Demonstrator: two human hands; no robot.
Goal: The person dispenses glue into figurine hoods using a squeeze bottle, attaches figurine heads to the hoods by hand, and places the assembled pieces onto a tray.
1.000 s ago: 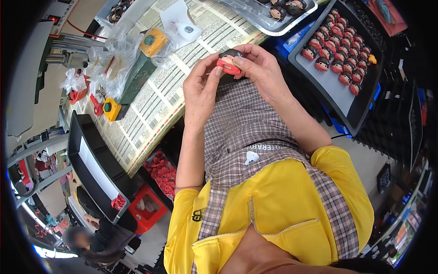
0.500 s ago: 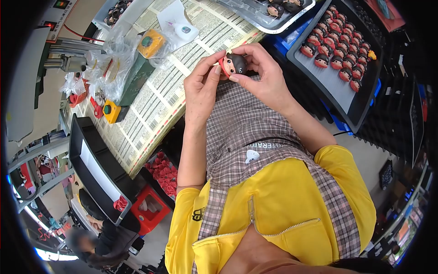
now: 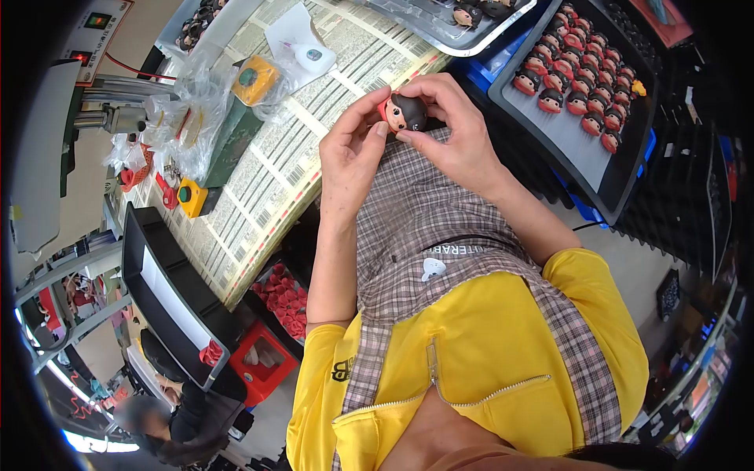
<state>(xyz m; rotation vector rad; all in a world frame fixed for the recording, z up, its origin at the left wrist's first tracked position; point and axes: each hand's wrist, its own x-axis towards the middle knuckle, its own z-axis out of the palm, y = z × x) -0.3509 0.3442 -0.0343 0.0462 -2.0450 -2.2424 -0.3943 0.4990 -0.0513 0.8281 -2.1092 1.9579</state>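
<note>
Left fingers (image 3: pixel 374 144) and right fingers (image 3: pixel 426 145) grasp the doll head (image 3: pixel 408 114), apparently from opposite sides.

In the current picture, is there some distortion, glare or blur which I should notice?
Head view: strong wide-angle distortion with black corners; head view: washed-out glare at lower left; head view: co-worker's head blurred, held figurine fairly clear.

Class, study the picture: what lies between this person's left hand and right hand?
In the head view, a dark-haired doll head, red along one side, lies between the left hand and the right hand, held by both.
</note>
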